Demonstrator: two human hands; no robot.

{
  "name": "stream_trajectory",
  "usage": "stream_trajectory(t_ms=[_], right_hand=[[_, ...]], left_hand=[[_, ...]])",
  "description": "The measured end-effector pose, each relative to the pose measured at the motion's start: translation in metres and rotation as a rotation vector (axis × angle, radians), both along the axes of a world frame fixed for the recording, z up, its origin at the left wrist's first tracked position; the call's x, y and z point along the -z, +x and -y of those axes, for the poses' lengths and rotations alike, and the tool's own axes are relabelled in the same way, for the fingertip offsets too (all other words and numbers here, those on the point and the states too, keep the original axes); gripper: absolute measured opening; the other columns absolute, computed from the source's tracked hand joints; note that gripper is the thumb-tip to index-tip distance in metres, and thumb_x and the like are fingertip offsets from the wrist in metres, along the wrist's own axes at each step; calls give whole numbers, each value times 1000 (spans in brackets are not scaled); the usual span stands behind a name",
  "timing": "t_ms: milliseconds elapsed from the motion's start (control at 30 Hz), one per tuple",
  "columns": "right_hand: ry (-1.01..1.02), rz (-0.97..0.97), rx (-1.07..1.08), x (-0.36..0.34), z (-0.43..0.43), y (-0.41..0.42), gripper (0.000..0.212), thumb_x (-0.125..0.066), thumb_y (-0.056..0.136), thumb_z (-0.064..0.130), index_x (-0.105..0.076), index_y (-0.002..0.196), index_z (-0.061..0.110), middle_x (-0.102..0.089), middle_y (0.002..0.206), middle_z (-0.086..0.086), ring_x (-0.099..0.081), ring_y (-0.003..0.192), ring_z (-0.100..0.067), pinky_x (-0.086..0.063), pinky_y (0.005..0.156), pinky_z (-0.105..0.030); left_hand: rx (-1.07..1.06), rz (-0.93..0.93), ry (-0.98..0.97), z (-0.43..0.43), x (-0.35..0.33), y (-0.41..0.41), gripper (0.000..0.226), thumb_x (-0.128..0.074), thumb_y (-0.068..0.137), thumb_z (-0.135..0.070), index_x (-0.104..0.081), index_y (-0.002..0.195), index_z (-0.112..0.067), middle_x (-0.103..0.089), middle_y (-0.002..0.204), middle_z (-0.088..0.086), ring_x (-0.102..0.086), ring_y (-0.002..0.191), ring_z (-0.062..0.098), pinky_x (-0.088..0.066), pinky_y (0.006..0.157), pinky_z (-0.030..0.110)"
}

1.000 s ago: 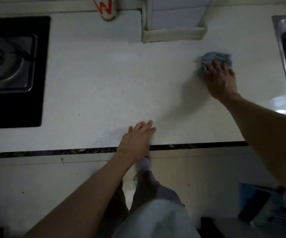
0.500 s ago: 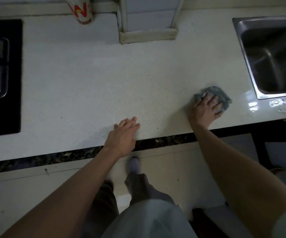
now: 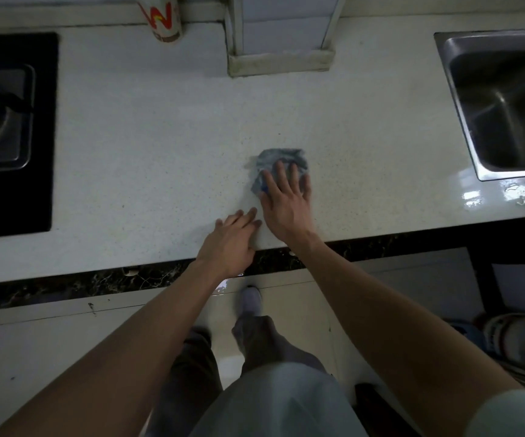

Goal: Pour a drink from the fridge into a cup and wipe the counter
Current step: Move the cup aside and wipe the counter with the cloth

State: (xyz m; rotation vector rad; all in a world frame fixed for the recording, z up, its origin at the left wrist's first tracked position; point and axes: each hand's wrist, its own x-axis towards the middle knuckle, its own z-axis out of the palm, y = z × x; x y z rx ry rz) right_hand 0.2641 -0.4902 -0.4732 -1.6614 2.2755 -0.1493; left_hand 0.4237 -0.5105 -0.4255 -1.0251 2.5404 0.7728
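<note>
A crumpled grey-blue cloth [image 3: 281, 159] lies on the white speckled counter [image 3: 147, 146], near its middle. My right hand [image 3: 286, 203] presses flat on the cloth with straight fingers and covers its near part. Just left of it, my left hand [image 3: 231, 241] rests flat on the counter's front edge, fingers straight, holding nothing. A paper cup [image 3: 161, 17] with red and yellow print stands at the back wall, far from both hands.
A black gas hob [image 3: 8, 134] fills the counter's left end. A steel sink [image 3: 501, 105] is set in at the right, with wet patches [image 3: 507, 192] on the counter in front of it. A pale column base [image 3: 280, 63] juts out at the back.
My right hand has slid the cloth left from beside the sink to the counter's middle, close to my left hand. My left hand has stayed on the front edge.
</note>
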Motion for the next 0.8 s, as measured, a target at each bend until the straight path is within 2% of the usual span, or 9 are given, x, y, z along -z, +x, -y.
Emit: stream_trajectory(t_ms=[167,267,367,433,533,567,633,733,800], right_hand=[[-55,-9,-155,-2,-33,-10,53,-19,102,41,-39,147,25,-23,161,-5,-10,150,-28,-8,121,-50],[-51,-20,-212,-4,-54,-12,51,-21,101,40,-43,145,25,-28,159,-3,-16,150,-27,-13,120,-50],[-34,-55,-215,-13,-54,-10,46,-32,99,34,-50,140,23,-37,155,-7,-26,145,-33,-21,117,-52],[-21,-61,-210,-22,-39,-6,40,-40,96,30,-60,129,18,-51,143,-10,-43,134,-37,-34,109,-51],[87,32,-96,-44,-12,4,36,-54,81,24,-70,106,3,-68,112,-18,-64,104,-33,-52,92,-43],[184,40,-50,-51,-5,9,36,-59,77,21,-70,104,0,-68,109,-21,-65,101,-33,-55,88,-41],[314,6,45,-62,6,18,41,-64,73,16,-66,110,0,-61,120,-27,-63,106,-36,-55,85,-40],[447,-11,215,-57,17,23,79,-66,65,16,-43,141,4,-31,147,-30,-42,133,-38,-44,103,-48],[452,17,276,-45,15,21,95,-60,58,26,-32,146,2,-27,152,-25,-35,139,-34,-37,110,-45]], left_hand=[[-78,-75,-62,-10,-3,19,58,-49,91,-11,-36,147,-11,-21,161,2,-19,146,17,-26,116,29],[-80,-58,-86,-21,-2,34,55,-48,91,-12,-38,145,-10,-19,161,3,-17,147,17,-23,116,28],[-44,-24,-86,-26,-6,43,53,-48,90,-13,-43,142,-8,-21,160,5,-22,144,19,-23,114,26],[-54,14,-15,-24,-11,46,45,-49,88,-14,-52,133,-8,-37,151,9,-36,136,23,-34,107,32],[-130,63,72,-13,-28,53,28,-52,86,-22,-63,110,-12,-63,119,12,-59,107,28,-49,86,36],[-135,82,79,-9,-35,57,27,-53,87,-24,-65,108,-13,-65,115,13,-61,102,28,-51,83,36],[-125,110,59,0,-52,71,28,-52,89,-26,-66,107,-12,-66,113,15,-63,99,29,-52,83,36],[-78,144,37,10,-76,98,29,-51,93,-27,-67,109,-10,-66,112,13,-63,98,27,-52,83,35],[-32,193,2,17,-94,120,30,-51,92,-26,-67,111,-11,-66,115,12,-63,101,27,-52,85,35]])
